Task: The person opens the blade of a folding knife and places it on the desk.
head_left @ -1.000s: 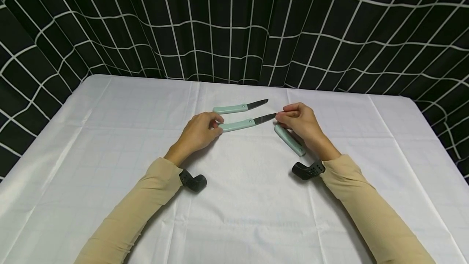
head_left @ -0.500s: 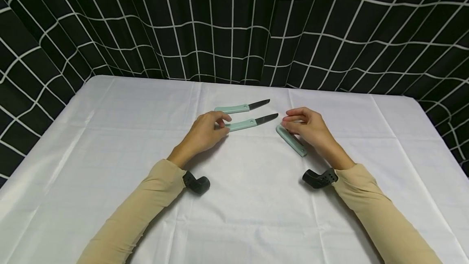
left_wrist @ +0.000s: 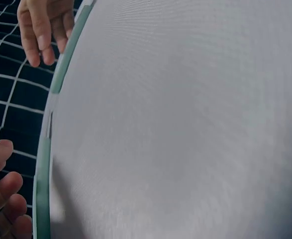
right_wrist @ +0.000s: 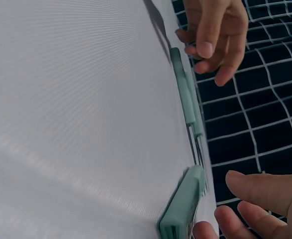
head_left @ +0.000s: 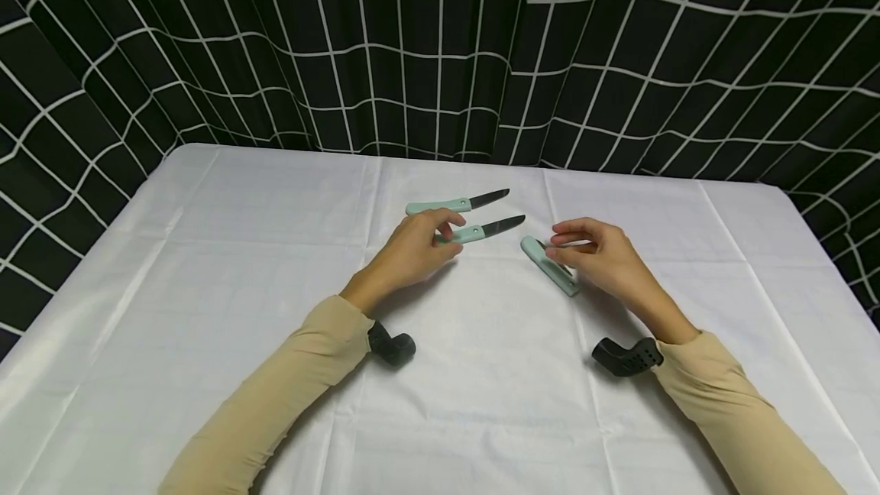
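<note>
Three folding knives with mint green handles lie on a white cloth. Two are unfolded with dark blades out to the right: a back knife (head_left: 440,206) and a front knife (head_left: 470,234). The third, a folded knife (head_left: 548,266), lies slanted to their right, its blade edge showing along the handle. My left hand (head_left: 415,250) hovers over the front knife's handle, hiding its rear end, thumb and fingers apart. My right hand (head_left: 603,257) is beside the folded knife, fingertips overlapping its far side in the head view. In the right wrist view, the fingers (right_wrist: 252,185) stand apart from the folded knife (right_wrist: 184,204).
The white tablecloth (head_left: 481,388) has fold creases and covers the whole table. A black curtain with a white grid (head_left: 440,59) hangs behind the table's far edge. Black wrist-worn devices (head_left: 392,344) sit at both cuffs of the beige sleeves (head_left: 275,388).
My left hand has slid right along the front knife's handle. My right hand has drawn back from the blade tip, to the right and nearer me. The knives have stayed put.
</note>
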A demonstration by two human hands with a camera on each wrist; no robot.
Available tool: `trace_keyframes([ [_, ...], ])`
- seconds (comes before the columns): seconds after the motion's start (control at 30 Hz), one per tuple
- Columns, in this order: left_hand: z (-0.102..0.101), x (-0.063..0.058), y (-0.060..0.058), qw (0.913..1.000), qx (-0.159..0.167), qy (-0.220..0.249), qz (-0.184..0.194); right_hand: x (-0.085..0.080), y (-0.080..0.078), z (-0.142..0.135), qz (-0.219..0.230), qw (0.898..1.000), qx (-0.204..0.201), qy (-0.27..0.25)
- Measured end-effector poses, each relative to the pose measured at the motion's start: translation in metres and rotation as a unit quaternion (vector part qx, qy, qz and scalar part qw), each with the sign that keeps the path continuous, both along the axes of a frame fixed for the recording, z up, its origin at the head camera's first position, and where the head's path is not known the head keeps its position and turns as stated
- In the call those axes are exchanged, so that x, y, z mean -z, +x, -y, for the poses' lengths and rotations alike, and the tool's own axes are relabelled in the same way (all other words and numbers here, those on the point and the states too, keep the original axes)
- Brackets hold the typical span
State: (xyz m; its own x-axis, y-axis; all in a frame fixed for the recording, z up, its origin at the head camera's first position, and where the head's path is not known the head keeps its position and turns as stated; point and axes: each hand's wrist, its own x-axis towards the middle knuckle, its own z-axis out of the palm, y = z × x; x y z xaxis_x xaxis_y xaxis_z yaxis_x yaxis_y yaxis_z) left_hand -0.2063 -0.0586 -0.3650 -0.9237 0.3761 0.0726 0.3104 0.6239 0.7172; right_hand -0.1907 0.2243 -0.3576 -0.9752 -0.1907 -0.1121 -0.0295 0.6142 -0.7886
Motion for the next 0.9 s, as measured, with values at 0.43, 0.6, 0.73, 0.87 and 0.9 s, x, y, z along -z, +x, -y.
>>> trace_keyframes([
  [0.43,-0.022,0.001,-0.006,0.9996,0.028,0.0,0.002,-0.001,0.014,-0.013,-0.024,0.998,-0.01,0.061],
  [0.6,-0.031,0.0,-0.009,0.9994,0.034,0.0,0.011,0.0,0.018,-0.019,-0.033,0.997,-0.015,0.073],
  [0.73,-0.039,-0.001,-0.01,0.9991,0.04,-0.004,0.016,0.001,0.021,-0.023,-0.038,0.996,-0.023,0.081],
  [0.87,-0.046,0.0,-0.011,0.9991,0.039,-0.016,0.01,0.003,0.022,-0.024,-0.037,0.995,-0.032,0.081],
  [0.9,-0.048,0.0,-0.012,0.999,0.04,-0.019,0.009,0.004,0.022,-0.023,-0.036,0.996,-0.034,0.08],
])
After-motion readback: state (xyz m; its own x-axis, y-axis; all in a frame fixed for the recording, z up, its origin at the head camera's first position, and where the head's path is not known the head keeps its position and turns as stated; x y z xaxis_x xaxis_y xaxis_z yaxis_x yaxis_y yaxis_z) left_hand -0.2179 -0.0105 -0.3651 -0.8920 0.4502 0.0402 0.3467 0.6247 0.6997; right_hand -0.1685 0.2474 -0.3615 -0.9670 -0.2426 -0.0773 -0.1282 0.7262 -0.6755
